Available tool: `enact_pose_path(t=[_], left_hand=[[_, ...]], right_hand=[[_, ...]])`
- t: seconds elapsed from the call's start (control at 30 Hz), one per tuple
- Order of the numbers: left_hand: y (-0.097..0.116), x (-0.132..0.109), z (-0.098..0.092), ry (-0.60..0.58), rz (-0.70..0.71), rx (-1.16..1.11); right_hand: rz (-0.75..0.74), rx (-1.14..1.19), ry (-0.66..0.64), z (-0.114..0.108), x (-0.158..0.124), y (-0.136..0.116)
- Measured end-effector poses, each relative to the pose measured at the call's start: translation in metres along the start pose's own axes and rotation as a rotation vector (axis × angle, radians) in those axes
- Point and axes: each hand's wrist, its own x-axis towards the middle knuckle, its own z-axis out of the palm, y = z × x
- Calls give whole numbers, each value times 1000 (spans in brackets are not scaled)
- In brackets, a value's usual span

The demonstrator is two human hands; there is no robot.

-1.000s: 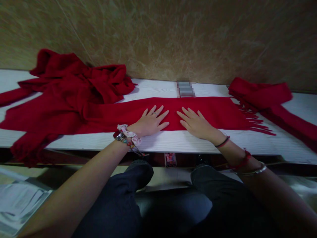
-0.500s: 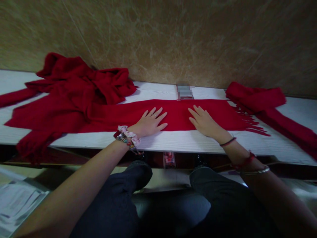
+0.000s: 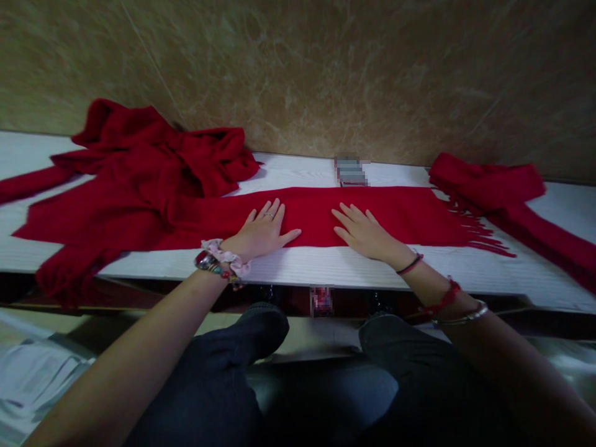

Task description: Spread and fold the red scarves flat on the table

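Observation:
A red scarf (image 3: 311, 217) lies stretched flat across the white table, its fringed end toward the right. My left hand (image 3: 261, 230) rests on it with fingers spread, a ring on one finger. To the right, my right hand (image 3: 365, 231) lies palm down on the same cloth, fingers apart. A strip of bare scarf shows between the two hands. At the left the scarf runs into a crumpled heap of red cloth (image 3: 158, 149); where one piece ends and another begins I cannot tell.
A folded red scarf (image 3: 487, 183) lies at the right, its tail reaching the right edge. Behind the flat scarf sits a small blurred-out object (image 3: 351, 172). The white table (image 3: 298, 267) backs onto a brown marbled wall (image 3: 298, 74). Whitish packets (image 3: 37, 379) are at lower left.
Both hands have slid to the left over the scarf, the right one more clearly inward. The cloth itself looks much the same, and the view has shifted slightly.

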Motion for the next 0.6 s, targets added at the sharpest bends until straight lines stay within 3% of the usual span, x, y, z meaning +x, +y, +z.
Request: enact_pose_path(t=[0.1,0.23,0.37,0.43,0.6], left_hand=[[3,0,-1,-15,-9,3],[1,0,-3,-57,-3,1],[-6,-6,-6,-98,-26,-6],[-7,-12,-6,-64,-25,0],[-11,-23,-6,24,189,35]], right_hand=[[-44,72,50,-1,9,-17],[-217,75,48,4,19,-42],[-251,2,4,9,19,-48],[-248,-15,-2,10,18,-46],[-245,-40,9,10,17,-43]])
